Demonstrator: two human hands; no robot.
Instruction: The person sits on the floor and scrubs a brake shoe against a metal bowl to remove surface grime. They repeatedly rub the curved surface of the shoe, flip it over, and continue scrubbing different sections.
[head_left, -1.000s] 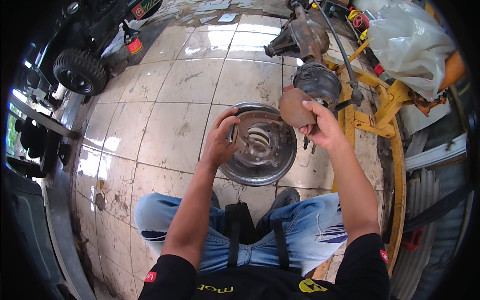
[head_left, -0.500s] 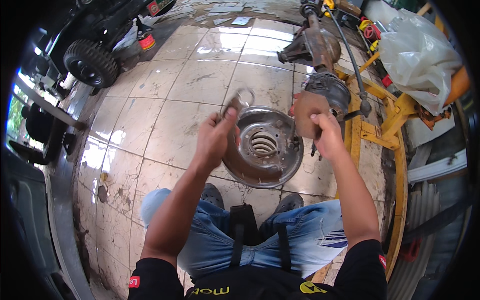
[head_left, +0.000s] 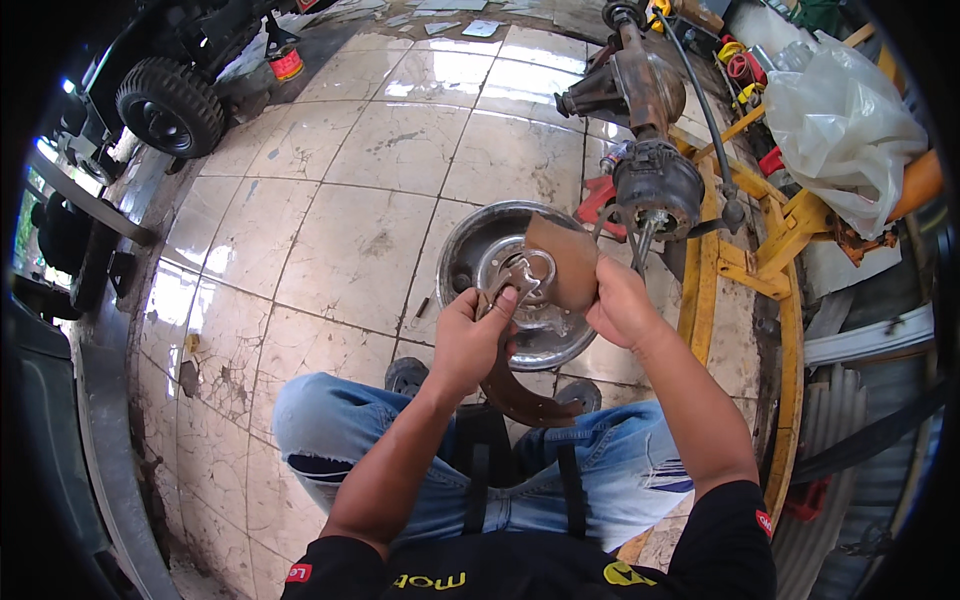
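Note:
My left hand (head_left: 468,335) is closed around a curved brake shoe (head_left: 525,400), which hangs below the fingers with its arc toward my knees. A metal piece with a ring-shaped end (head_left: 541,264) sticks up from the same grip; whether it is joined to the shoe I cannot tell. My right hand (head_left: 622,300) pinches a brown sheet that looks like sandpaper (head_left: 568,262), its left edge beside the ring. Beneath both hands a round metal brake drum or backing plate (head_left: 462,222) lies on the tiles, partly covered by them.
A vehicle axle (head_left: 650,90) rests on a yellow metal stand (head_left: 745,262) at the right. A red tool or stand (head_left: 598,200) is under its near end. Clear plastic (head_left: 840,120) drapes the stand. Left of the drum lies a small dark pin (head_left: 422,307). A vehicle tyre (head_left: 170,108) stands far left.
Both hands have come down and closer together over the round metal part. The brown sheet has moved left to the ring end, and the brake shoe now hangs plainly in view below my left hand.

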